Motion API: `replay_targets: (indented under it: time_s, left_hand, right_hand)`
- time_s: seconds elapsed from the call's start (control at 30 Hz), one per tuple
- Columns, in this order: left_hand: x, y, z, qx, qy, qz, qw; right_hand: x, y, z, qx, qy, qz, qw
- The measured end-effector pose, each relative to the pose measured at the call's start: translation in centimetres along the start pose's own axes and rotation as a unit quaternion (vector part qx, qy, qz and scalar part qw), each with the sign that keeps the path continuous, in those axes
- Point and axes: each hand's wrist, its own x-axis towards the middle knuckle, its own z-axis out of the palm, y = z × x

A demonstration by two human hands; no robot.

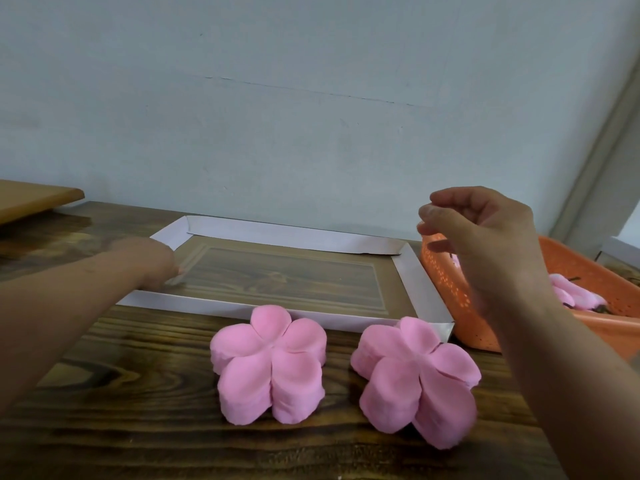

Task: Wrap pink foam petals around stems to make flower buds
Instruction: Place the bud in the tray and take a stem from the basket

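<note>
Two thick stacks of pink foam petals, each cut in a five-lobed flower shape, stand on the wooden table: the left stack (269,365) and the right stack (417,379). My left hand (152,259) reaches into the left end of a shallow white paper tray (277,233). It is blurred, its fingertips are down at the tray floor, and I cannot make out whether it holds anything. My right hand (485,237) hovers raised over the near rim of an orange basket (446,275), fingers loosely curled and holding nothing. No stems show clearly.
The orange perforated basket holds several finished pink buds (575,294) at the right. A wooden board (34,197) lies at the far left. A pale wall stands close behind the table. The table's front strip lies before the petal stacks.
</note>
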Motion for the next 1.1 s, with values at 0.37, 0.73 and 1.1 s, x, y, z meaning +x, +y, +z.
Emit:
replay_targets:
  time_s: [0.37, 0.73, 1.1]
  left_hand:
    - [0.9, 0.4, 0.6, 0.034, 0.021, 0.02, 0.999]
    - [0.7, 0.7, 0.8, 0.117, 0.035, 0.025, 0.992]
    - [0.1, 0.8, 0.2, 0.116, 0.015, 0.026, 0.993]
  right_hand:
    - [5.2, 3.6, -7.8, -0.183, 0.078, 0.033, 0.98]
    - [5.9, 6.3, -11.5, -0.546, -0.236, 0.195, 0.78]
    - [6.5, 7.4, -12.2, -0.534, -0.267, 0.183, 0.781]
